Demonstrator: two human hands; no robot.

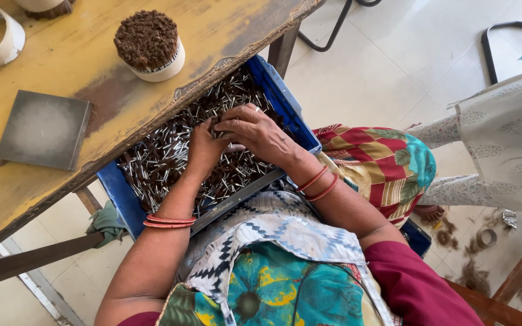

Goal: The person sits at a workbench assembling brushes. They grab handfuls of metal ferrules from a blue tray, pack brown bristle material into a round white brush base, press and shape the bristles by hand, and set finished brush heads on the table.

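Both hands are down in the blue crate, at six o'clock from the round bristle brush: left hand and right hand pinch together a clump of small bristle tufts with shiny metal ends — light, stiff, slippery-looking, best gathered as a bunch.

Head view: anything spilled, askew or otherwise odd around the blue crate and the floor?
Yes. Brown fibre clumps and a loose ring lie scattered on the floor tiles at right. The blue crate sits tilted, half under the worn yellow table. Both hands, left hand and right hand, are in its metal pins.
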